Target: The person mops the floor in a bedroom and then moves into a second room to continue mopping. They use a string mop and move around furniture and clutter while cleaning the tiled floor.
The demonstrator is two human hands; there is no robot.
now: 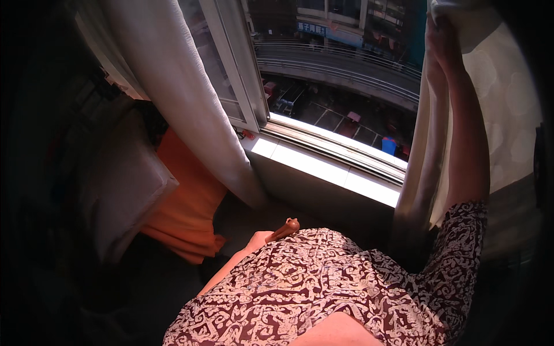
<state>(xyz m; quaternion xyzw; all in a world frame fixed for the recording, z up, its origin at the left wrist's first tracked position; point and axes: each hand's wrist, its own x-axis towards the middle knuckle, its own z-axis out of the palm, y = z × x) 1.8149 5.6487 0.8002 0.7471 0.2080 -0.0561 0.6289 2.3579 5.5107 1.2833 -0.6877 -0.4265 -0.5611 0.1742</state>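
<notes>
My right hand [444, 43] is raised at the upper right. Its fingers close on the pale curtain [426, 142] hanging on the window's right side. At my belly, my left hand [261, 236] holds a brown, glossy, round-ended stick [283, 229]; what exactly it is cannot be told, and my patterned shirt hides part of this hand. Between the two curtains stands an open window, its white frame [236, 73] swung to the left. Below its metal track [337, 149] runs a sunlit tiled sill [311, 162].
Another pale curtain [190, 104] hangs at the left. Beside it, an orange cloth [186, 207] drapes under a pale cushion-like block [130, 186]. Small red items [248, 134] lie at the sill's left end. Outside, a railed overpass [346, 65] crosses above a street far below.
</notes>
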